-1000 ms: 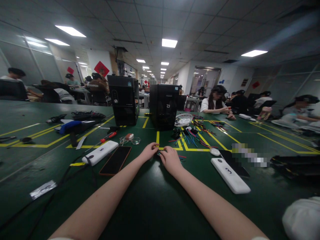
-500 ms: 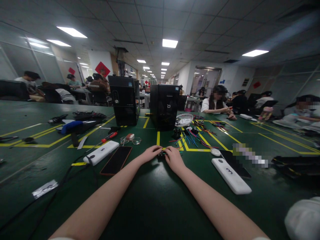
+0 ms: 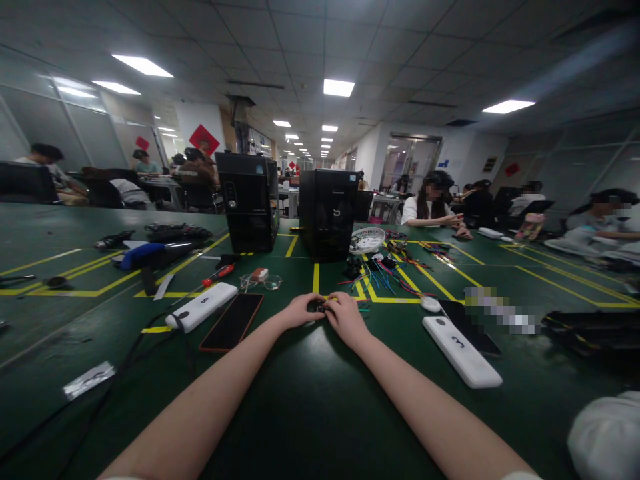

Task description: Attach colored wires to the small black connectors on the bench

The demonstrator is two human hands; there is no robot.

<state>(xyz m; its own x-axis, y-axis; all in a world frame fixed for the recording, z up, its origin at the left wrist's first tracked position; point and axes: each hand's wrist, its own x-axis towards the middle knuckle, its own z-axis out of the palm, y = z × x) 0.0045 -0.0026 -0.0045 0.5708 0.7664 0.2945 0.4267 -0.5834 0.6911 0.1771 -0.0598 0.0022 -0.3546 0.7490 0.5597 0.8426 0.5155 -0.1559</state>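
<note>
Both my hands meet at the middle of the green table, around a small dark part with thin coloured wires (image 3: 321, 307). My left hand (image 3: 300, 311) curls its thumb and fingers about the part's left side. My right hand (image 3: 346, 319) pinches it from the right, with wire ends poking out beyond the knuckles. The fingers cover most of the part, so its exact kind is hidden. Just behind the hands, a strip of yellow tape (image 3: 316, 277) runs toward a black computer tower (image 3: 327, 213).
Another black tower (image 3: 247, 200) stands to the left. A white basket (image 3: 376, 237) and loose coloured wires (image 3: 383, 277) lie back right. Phones (image 3: 233, 323) and white numbered power banks (image 3: 463, 352) flank my arms. Left are eyeglasses (image 3: 273, 283), a red screwdriver (image 3: 219, 275) and black cables (image 3: 113, 380).
My left fingers have shifted from the part's top to curl round its left side, showing more of it. The wire ends beside my right hand have moved slightly.
</note>
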